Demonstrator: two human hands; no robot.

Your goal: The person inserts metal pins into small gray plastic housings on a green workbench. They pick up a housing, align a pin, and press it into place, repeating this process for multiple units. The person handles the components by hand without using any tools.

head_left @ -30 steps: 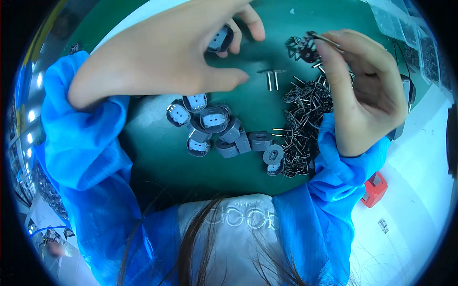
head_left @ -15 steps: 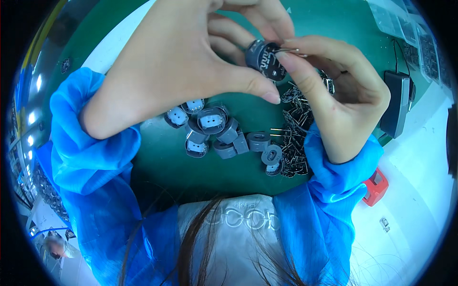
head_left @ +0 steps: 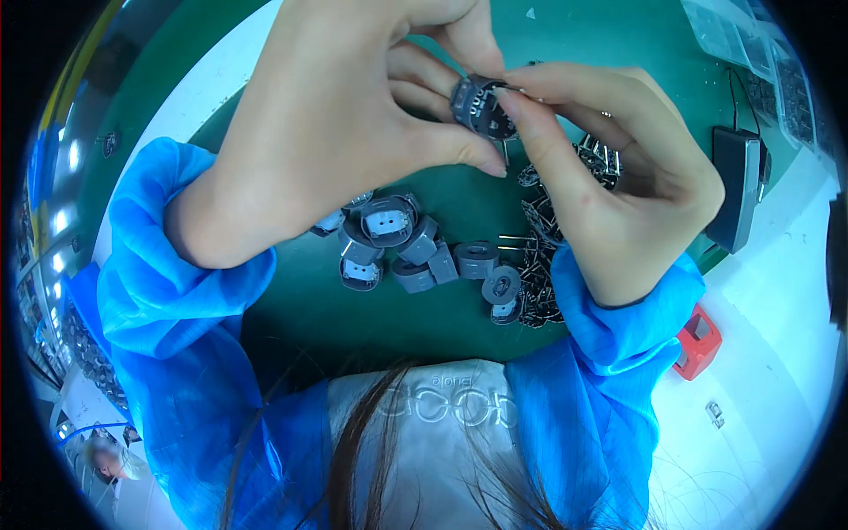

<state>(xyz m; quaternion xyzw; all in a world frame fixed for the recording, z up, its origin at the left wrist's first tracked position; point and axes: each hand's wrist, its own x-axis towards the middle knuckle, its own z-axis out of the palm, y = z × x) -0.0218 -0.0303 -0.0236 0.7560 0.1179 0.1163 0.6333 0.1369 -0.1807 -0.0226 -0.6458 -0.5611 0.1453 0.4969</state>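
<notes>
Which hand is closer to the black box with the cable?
Right. The right hand is immediately left of the black box, overlapping its edge in view; contact is unclear. The left hand is farther left, beyond the right hand.

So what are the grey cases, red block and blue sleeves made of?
Grey cases: probably matte plastic, evenly coloured with smooth edges. Red block: perhaps plastic too, looking smooth and solid-coloured. Blue sleeves: thin, shiny fabric, maybe synthetic, since they crinkle softly.

A rounded, dark-grey housing [head_left: 460,97] is held up, tilted; at the housing's right side sits a slanted black circuit board [head_left: 500,125] with pale markings, its seating depth unclear.
</notes>
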